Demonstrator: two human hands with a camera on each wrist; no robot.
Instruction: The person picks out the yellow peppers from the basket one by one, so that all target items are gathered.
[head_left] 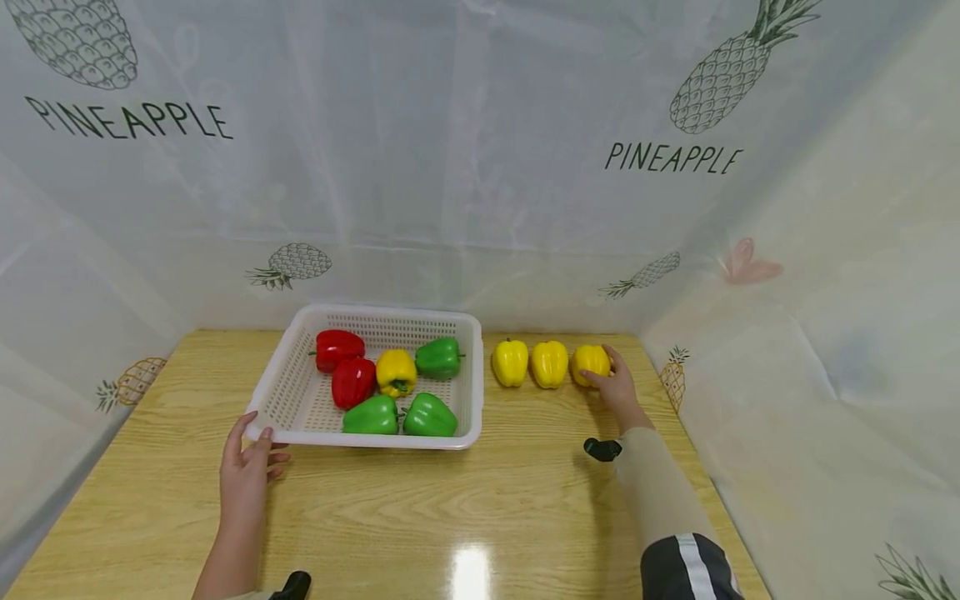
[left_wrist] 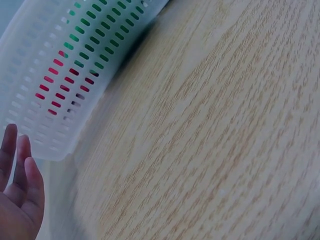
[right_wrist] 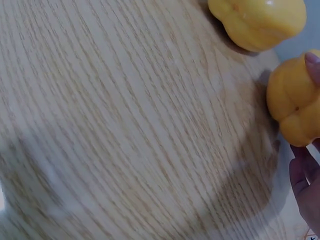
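Observation:
At the right end of a row, my right hand [head_left: 618, 392] grips a yellow bell pepper [head_left: 590, 364], thumb on one side and fingers on the other. In the right wrist view the same yellow pepper [right_wrist: 295, 102] stands at the right edge, partly cut off. Two more yellow peppers, one in the middle [head_left: 550, 364] and one at the left [head_left: 510, 362], stand beside it. My left hand [head_left: 246, 467] touches the front left corner of a white plastic basket [head_left: 300, 436]; its fingers [left_wrist: 34, 185] look loosely extended in the left wrist view.
Inside the basket lie two red peppers [head_left: 353, 383], one yellow pepper [head_left: 395, 372] and three green peppers [head_left: 430, 415]. The wooden table [head_left: 420, 508] meets a pineapple-printed sheet [head_left: 465, 183] at the back, and the sheet also hangs along both sides.

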